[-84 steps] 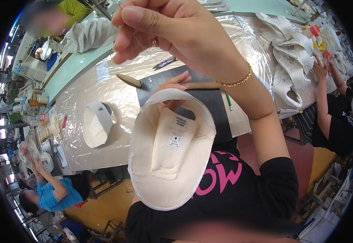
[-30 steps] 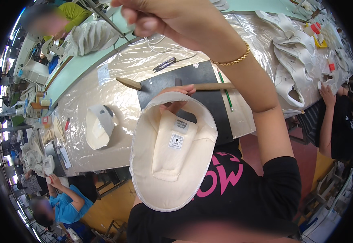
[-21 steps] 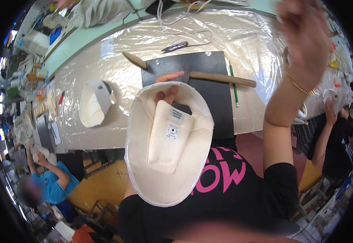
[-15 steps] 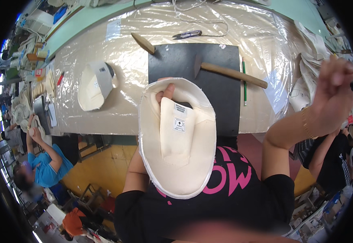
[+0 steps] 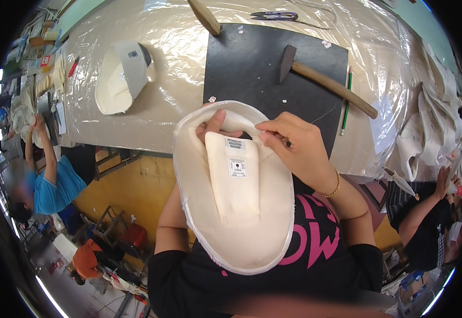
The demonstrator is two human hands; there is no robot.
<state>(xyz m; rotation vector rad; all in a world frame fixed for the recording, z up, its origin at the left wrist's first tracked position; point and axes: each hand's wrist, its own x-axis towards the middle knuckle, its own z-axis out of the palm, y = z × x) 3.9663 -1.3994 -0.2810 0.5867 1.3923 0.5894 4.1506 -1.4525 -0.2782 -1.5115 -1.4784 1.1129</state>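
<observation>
A worker's bare left hand (image 5: 214, 123) steadies a cream-coloured, cloth-lined shoe upper (image 5: 241, 233), an oval shell with its hollow side facing the camera, held in front of the worker's black shirt at the near edge of a table draped in clear plastic sheeting (image 5: 178, 106). The left thumb shows inside the far end, beside a padded cream fabric tongue (image 5: 233, 196) bearing two small labels; other fingers are partly hidden behind the rim.

At the far right of the shell, the right hand (image 5: 301, 146) meets it in a narrow pinch, thumb and forefinger nearly together at the lining; whether a needle or thread lies between those fingertips cannot be told. The work there looks fine and close. It would likely go best with the left grip firm just beside the pinch, the lining flat and unpuckered, the left thumb clear of any point, and any pull short and even, so that the soft edge does not buckle.

Beyond, a wooden-handled hammer (image 5: 337, 89) lies partly on a black rectangular mat (image 5: 252, 63), its handle crossing a slim green pencil (image 5: 347, 100). A second pale upper (image 5: 135, 79) rests to the left.
</observation>
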